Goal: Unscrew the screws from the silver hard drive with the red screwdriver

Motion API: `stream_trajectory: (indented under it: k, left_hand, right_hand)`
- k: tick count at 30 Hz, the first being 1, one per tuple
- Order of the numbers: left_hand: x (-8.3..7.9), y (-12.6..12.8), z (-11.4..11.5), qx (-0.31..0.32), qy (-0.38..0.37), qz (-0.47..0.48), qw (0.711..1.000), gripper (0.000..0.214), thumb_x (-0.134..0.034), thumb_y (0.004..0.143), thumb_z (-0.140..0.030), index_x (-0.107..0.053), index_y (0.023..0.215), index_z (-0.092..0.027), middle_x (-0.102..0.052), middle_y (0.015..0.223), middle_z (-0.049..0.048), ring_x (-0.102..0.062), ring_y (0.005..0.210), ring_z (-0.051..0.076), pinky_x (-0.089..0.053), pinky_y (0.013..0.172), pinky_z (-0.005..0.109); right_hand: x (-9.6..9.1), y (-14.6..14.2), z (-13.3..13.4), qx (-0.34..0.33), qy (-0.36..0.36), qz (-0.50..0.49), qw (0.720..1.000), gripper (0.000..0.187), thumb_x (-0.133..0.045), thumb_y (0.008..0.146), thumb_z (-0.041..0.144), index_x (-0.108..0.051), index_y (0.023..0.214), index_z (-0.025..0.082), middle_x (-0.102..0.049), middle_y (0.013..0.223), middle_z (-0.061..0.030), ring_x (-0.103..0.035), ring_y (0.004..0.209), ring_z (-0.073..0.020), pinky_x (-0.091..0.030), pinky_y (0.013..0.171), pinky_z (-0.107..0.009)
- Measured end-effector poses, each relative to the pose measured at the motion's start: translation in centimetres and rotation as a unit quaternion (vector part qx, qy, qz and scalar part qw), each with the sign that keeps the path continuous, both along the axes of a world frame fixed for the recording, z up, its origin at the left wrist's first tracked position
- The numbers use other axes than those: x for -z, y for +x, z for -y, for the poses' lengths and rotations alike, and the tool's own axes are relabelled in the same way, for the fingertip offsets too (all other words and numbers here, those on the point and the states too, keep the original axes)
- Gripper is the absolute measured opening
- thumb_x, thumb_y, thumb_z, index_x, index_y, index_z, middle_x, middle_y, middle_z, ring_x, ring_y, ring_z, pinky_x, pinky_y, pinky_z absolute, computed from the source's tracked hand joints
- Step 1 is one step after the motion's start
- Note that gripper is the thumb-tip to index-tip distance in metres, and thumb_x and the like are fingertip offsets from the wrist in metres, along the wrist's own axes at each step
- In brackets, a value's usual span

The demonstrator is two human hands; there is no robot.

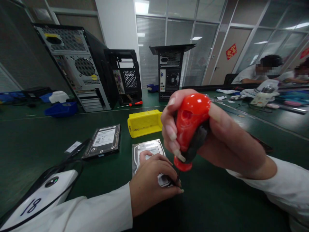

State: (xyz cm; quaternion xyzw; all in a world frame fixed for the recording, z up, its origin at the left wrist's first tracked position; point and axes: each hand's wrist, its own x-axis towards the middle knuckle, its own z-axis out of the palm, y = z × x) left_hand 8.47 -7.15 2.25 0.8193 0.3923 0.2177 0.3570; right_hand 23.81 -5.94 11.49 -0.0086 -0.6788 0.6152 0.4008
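Note:
My right hand [224, 138] is wrapped round the red and black handle of a screwdriver [190, 129], held upright, tip down. Its thin shaft meets the near right corner of a silver hard drive [147, 149] lying flat on the green table [48, 141]. My left hand [151, 178] rests on that drive, fingers curled and pinched close round the shaft at the tip. A second hard drive [103, 140] lies to the left, apart from both hands.
A yellow parts bin [144, 123] stands behind the drive. Three open computer cases [79, 67] [126, 75] [170, 69] stand at the back, with a red-handled screwdriver [135, 103] between them. A white device marked 18 [42, 196] with cables lies near left. People sit far right.

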Motion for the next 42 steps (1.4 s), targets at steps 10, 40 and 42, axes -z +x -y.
stream_trajectory:
  k: [10, 40, 42]
  left_hand:
    - [0.10, -0.10, -0.11, -0.001, 0.033, -0.005, 0.999, 0.011, -0.074, 0.066, -0.027, -0.066, 0.072, -0.023, -0.069, 0.083, -0.0067, -0.057, 0.095, 0.020, -0.038, 0.082, 0.034]
    - [0.00, 0.08, -0.03, 0.002, 0.036, -0.017, 0.999, 0.009, -0.071, 0.071, -0.028, -0.065, 0.073, -0.021, -0.069, 0.082, -0.0047, -0.057, 0.096, 0.021, -0.029, 0.092, 0.041]
    - [0.01, 0.06, -0.04, -0.001, 0.053, -0.027, 0.998, 0.009, -0.071, 0.070, -0.029, -0.065, 0.071, -0.022, -0.069, 0.081, -0.0065, -0.058, 0.093, 0.021, -0.023, 0.093, 0.044]
  right_hand:
    - [-0.25, 0.11, 0.58, 0.001, -0.021, 0.009, 1.000, 0.021, -0.040, 0.091, 0.027, -0.055, 0.104, 0.024, -0.045, 0.088, -0.0023, -0.046, 0.074, -0.0116, -0.044, 0.066, -0.025]
    - [0.04, -0.65, -0.05, 0.025, 0.013, -0.008, 1.000, 0.023, -0.039, 0.091, 0.031, -0.049, 0.108, 0.018, -0.046, 0.085, -0.0020, -0.048, 0.070, -0.0099, -0.043, 0.066, -0.025]
    - [0.15, -0.61, -0.17, 0.031, 0.023, -0.007, 0.999, 0.022, -0.040, 0.091, 0.031, -0.047, 0.108, 0.018, -0.046, 0.086, -0.0021, -0.048, 0.070, -0.0095, -0.043, 0.065, -0.024]
